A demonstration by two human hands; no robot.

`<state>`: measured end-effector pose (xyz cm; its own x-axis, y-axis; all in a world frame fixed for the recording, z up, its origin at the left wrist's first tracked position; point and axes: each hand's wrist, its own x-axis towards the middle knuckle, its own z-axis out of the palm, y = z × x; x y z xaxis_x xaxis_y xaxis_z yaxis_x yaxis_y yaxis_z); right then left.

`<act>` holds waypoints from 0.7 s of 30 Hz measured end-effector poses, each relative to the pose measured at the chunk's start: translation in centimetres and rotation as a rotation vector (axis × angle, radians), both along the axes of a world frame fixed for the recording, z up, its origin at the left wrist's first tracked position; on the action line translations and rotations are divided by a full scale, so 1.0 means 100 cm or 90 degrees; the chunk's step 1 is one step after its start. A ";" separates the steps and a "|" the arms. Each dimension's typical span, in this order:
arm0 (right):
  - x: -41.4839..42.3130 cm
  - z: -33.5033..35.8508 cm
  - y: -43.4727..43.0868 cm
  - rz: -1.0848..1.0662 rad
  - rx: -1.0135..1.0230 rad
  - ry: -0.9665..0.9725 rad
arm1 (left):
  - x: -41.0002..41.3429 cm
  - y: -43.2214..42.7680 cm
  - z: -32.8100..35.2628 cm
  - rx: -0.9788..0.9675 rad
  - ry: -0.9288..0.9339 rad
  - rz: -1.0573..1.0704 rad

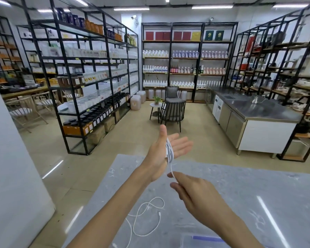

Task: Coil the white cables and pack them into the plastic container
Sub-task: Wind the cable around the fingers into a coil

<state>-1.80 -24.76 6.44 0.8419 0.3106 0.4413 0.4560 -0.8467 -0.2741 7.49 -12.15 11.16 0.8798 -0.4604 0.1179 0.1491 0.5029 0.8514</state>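
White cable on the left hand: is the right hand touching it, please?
Touching. The head view shows the right hand pinching the strand that runs down from the white cable wound around the left hand.

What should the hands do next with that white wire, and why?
Probably one more wrap: the right hand pinches a free strand of the white cable, whose coil sits round the open left hand, so that slack likely needs winding on.

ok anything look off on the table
Nothing damaged or spilled. Only a loose white cable sprawls uncoiled on the grey table, while the left hand wears a coil and the right hand pinches its strand.
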 end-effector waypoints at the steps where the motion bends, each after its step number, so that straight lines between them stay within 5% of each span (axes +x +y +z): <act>1: -0.004 0.006 -0.001 -0.008 -0.100 -0.072 | -0.001 0.000 -0.003 0.034 0.008 0.001; 6: 0.001 0.061 -0.020 0.049 -0.162 -0.249 | -0.018 0.004 -0.015 0.206 -0.078 -0.108; 9: 0.019 0.075 -0.034 0.095 -0.074 -0.276 | -0.034 0.001 -0.012 0.102 -0.048 -0.159; 15: 0.044 0.056 -0.038 0.197 0.299 0.018 | -0.046 0.007 -0.003 0.222 -0.112 -0.200; 19: 0.040 0.046 -0.041 0.344 0.470 0.453 | -0.047 0.015 0.000 0.370 -0.207 -0.249; 21: 0.033 0.039 -0.036 0.401 0.599 0.577 | -0.045 0.021 0.002 0.377 -0.235 -0.321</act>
<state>1.55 -28.35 10.32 0.7729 0.6286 0.0858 0.0482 0.0767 -0.9959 3.03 -10.06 11.31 0.5068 -0.8616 -0.0267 -0.1031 -0.0913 0.9905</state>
